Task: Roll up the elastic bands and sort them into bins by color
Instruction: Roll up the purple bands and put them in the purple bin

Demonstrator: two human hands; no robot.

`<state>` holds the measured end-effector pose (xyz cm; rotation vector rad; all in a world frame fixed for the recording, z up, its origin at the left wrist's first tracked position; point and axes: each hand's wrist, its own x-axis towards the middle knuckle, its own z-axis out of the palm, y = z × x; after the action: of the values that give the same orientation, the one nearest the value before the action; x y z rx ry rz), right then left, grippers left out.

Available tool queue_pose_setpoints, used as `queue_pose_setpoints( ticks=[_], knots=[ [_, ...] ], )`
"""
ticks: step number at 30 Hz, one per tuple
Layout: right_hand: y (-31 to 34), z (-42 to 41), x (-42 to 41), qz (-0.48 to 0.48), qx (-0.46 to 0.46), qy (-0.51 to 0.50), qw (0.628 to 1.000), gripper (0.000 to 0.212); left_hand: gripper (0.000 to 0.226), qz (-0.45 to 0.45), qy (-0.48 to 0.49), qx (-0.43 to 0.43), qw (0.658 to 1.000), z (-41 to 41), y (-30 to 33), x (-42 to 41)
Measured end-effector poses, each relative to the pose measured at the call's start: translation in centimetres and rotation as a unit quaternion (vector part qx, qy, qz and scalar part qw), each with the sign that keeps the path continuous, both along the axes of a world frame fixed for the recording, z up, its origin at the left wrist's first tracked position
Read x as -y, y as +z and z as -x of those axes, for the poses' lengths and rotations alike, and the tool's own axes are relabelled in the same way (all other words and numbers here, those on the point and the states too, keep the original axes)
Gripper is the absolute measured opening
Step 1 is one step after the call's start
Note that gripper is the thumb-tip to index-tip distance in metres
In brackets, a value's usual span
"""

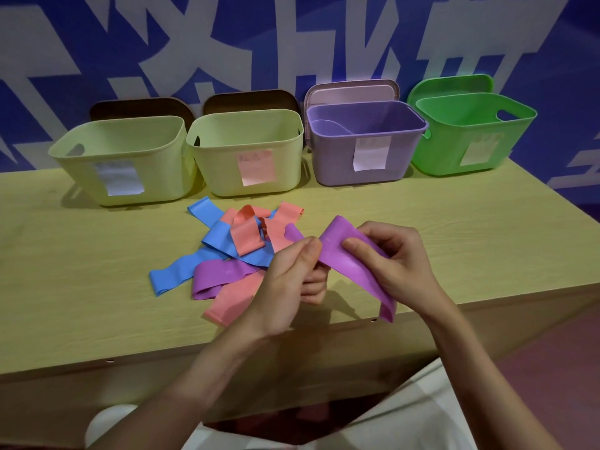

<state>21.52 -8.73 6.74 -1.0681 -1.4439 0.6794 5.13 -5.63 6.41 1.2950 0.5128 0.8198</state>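
Both hands were raised above the near edge of the wooden table (454, 228) and shared one purple band (344, 254), which hung between them clear of the tabletop. The left hand (292, 280) pinched the band between thumb and curled fingers near one end, a short purple tip poking out beyond its fingertips. The right hand (396, 264), close beside the left but not touching it, gripped the band's wide middle, thumb pressed on the upper face and fingers curled behind; the free end drooped down below that hand past the table's front edge. Just beyond and to the left of the left hand lay a loose heap of unrolled bands on the table: blue bands (214, 235) crossing one another, salmon-pink bands (246, 235) partly looped on top, a second purple band (220, 274) lying flat, and another pink band (233, 300) nearest the left wrist. Farther out, well past both hands, four bins stood in a row against the wall: two pale yellow bins (130, 147) (246, 151) ahead of the left hand, a purple bin (367, 131) straight ahead of the right hand, and a green bin (470, 138) off to the right. Each bin bore a paper label on its front; the writing was too blurred to read.
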Motion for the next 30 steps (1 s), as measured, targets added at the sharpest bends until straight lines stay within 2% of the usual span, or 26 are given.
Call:
queue_pose_setpoints(
  ticks=[4, 12, 15, 18, 21, 23, 26, 28, 30],
  knots=[
    [0.3, 0.1, -0.1, -0.014, -0.012, 0.008, 1.000, 0.016, 0.027, 0.075, -0.070, 0.047, 0.994, 0.2, 0.5, -0.2],
    [0.0, 0.3, -0.4, 0.002, -0.060, 0.003, 0.998, 0.018, 0.035, 0.142, -0.154, 0.040, 0.977, 0.6, 0.8, -1.0],
    [-0.2, 0.3, -0.5, 0.007, -0.080, -0.008, 0.997, 0.005, 0.035, 0.147, -0.178, 0.032, 0.973, 0.6, 0.8, -1.0],
    [-0.2, 0.2, -0.5, 0.001, -0.091, 0.001, 0.996, 0.018, 0.036, 0.184, -0.206, 0.040, 0.960, 0.6, 0.8, -1.3],
    [-0.1, 0.5, -0.5, -0.015, -0.077, -0.003, 0.997, 0.014, 0.037, 0.205, -0.223, 0.037, 0.952, 0.7, 0.8, -1.7],
    [0.0, 0.5, -0.5, -0.016, -0.075, -0.024, 0.997, 0.010, 0.040, 0.165, -0.192, 0.000, 0.967, 0.5, 0.8, -1.9],
    [-0.2, 0.2, -0.4, -0.015, -0.072, -0.048, 0.996, 0.004, 0.041, 0.029, -0.085, -0.090, 0.992, 0.2, 0.5, -2.0],
    [-0.5, 0.0, -0.4, -0.014, -0.081, -0.061, 0.995, 0.005, 0.039, -0.090, -0.017, -0.130, 0.987, 0.2, 0.0, -1.7],
    [-0.8, -0.1, -0.5, -0.010, -0.081, -0.074, 0.994, 0.014, 0.038, -0.198, 0.015, -0.162, 0.967, 0.4, -0.2, -1.3]
  ],
)
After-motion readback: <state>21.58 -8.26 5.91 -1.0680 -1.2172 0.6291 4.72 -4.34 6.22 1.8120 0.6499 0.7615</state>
